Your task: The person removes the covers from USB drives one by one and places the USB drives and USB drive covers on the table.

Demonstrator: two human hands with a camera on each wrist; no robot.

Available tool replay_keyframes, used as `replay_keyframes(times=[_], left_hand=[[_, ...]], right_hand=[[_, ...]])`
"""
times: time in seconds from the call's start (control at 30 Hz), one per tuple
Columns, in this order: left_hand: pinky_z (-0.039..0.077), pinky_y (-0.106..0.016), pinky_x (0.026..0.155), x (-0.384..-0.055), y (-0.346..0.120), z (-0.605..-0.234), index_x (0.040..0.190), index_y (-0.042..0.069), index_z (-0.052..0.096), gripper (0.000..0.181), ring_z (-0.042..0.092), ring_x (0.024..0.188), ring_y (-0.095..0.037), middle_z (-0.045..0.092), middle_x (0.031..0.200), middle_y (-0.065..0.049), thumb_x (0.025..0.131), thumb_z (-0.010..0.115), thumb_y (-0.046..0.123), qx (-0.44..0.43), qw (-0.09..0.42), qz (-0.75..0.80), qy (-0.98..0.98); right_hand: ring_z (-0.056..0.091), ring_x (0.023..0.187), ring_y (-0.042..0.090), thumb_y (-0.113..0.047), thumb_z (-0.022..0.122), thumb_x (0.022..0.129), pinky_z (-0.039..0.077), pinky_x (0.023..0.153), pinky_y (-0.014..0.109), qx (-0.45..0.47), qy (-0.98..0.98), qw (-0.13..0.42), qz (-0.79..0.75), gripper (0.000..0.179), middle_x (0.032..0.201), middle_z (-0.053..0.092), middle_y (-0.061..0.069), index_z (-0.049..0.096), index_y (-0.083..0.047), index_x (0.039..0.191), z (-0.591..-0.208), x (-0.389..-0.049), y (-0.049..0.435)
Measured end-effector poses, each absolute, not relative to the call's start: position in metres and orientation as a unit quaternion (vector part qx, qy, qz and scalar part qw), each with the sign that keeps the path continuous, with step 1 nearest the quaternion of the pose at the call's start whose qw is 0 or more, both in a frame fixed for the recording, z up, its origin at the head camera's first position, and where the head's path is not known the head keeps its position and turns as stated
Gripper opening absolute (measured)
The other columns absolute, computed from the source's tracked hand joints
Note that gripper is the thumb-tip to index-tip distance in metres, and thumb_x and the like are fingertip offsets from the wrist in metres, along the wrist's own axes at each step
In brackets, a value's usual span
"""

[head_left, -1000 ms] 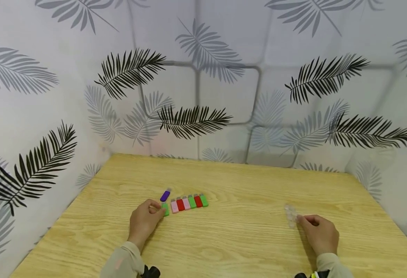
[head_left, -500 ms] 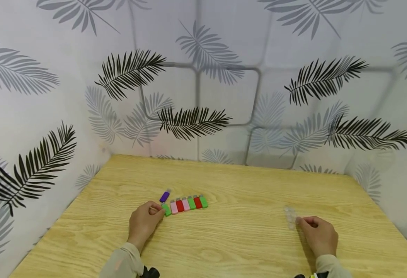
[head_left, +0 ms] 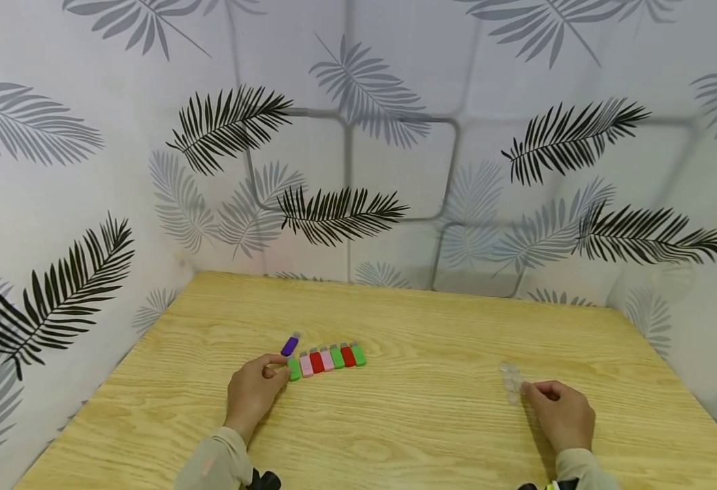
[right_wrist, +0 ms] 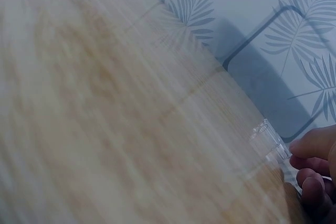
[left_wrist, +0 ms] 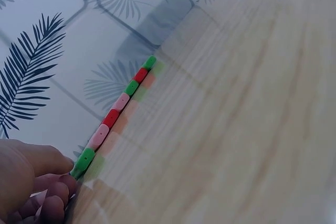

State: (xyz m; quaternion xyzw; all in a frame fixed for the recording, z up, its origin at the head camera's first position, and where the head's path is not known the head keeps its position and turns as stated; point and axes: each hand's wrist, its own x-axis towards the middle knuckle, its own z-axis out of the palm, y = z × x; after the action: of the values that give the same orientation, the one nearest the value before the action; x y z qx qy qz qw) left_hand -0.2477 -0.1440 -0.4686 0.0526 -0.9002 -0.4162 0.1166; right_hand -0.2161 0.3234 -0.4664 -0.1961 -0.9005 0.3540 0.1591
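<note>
My left hand (head_left: 255, 391) pinches the left edge of a green USB stick (head_left: 293, 370) that lies flat on the table. Right of it runs a close row of pink, red and green USB sticks (head_left: 327, 359), their metal plugs pointing away from me. In the left wrist view, thumb and finger meet at the near end of the green stick (left_wrist: 85, 160). Far to the right, my right hand (head_left: 563, 414) holds the near side of a small group of clear plastic caps (head_left: 510, 380) between thumb and finger. In the right wrist view the transparent caps (right_wrist: 269, 139) stand by the fingertips.
A purple USB stick (head_left: 289, 346) lies slanted just behind the left end of the row. The wood-grain table (head_left: 419, 415) spreads between both hands. White cloth with a leaf pattern (head_left: 395, 170) rises along its back and sides.
The green USB stick under my left hand first tilted, then straightened, and now lies alongside the row. My right hand and the clear caps have hardly moved.
</note>
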Motion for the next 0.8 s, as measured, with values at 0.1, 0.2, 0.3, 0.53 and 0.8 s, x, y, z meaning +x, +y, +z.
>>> replay_keyframes(times=[0.1,0.2,0.3,0.53,0.8], left_hand=[[0.037,-0.03,0.058,-0.2473,-0.144,-0.4684,0.102,0.011,0.071,0.02,0.05,0.062,-0.014,0.061,0.074,0.001,0.085,0.072,0.022,0.053,0.119,-0.416,-0.9],[0.038,-0.03,0.059,-0.2462,-0.1443,-0.4674,0.094,0.012,0.067,0.015,0.051,0.062,-0.014,0.061,0.073,0.001,0.085,0.072,0.022,0.057,0.118,-0.416,-0.9],[0.038,-0.03,0.059,-0.2459,-0.1439,-0.4667,0.09,0.012,0.067,0.012,0.051,0.062,-0.014,0.062,0.072,0.003,0.086,0.07,0.023,0.06,0.117,-0.415,-0.9],[0.039,-0.03,0.06,-0.2462,-0.1432,-0.466,0.091,0.012,0.071,0.014,0.051,0.063,-0.013,0.062,0.072,0.004,0.089,0.066,0.025,0.064,0.127,-0.409,-0.901],[0.038,-0.027,0.052,-0.2503,-0.1429,-0.4673,0.101,0.013,0.071,0.02,0.05,0.055,-0.016,0.062,0.068,0.0,0.095,0.053,0.018,0.073,0.166,-0.466,-0.866]], right_hand=[[0.06,0.07,0.021,-0.041,0.071,0.085,0.042,0.06,0.031,-0.197,-0.9,0.158,0.355,0.037,0.074,0.068,0.0,0.074,-0.004,0.089,-0.4658,-0.2149,0.3233],[0.059,0.069,0.02,-0.041,0.07,0.086,0.041,0.06,0.031,-0.193,-0.902,0.159,0.353,0.037,0.074,0.067,0.0,0.074,-0.004,0.089,-0.465,-0.2141,0.3231],[0.059,0.068,0.019,-0.041,0.07,0.086,0.041,0.06,0.031,-0.19,-0.903,0.164,0.349,0.037,0.073,0.067,0.0,0.074,-0.004,0.089,-0.4645,-0.2135,0.3226],[0.059,0.069,0.019,-0.041,0.069,0.087,0.041,0.06,0.03,-0.19,-0.903,0.166,0.347,0.037,0.073,0.067,0.0,0.074,-0.004,0.09,-0.4647,-0.2137,0.3218],[0.059,0.069,0.019,-0.04,0.07,0.087,0.041,0.06,0.03,-0.196,-0.901,0.169,0.349,0.036,0.074,0.067,0.0,0.074,-0.005,0.09,-0.4651,-0.2133,0.3217]])
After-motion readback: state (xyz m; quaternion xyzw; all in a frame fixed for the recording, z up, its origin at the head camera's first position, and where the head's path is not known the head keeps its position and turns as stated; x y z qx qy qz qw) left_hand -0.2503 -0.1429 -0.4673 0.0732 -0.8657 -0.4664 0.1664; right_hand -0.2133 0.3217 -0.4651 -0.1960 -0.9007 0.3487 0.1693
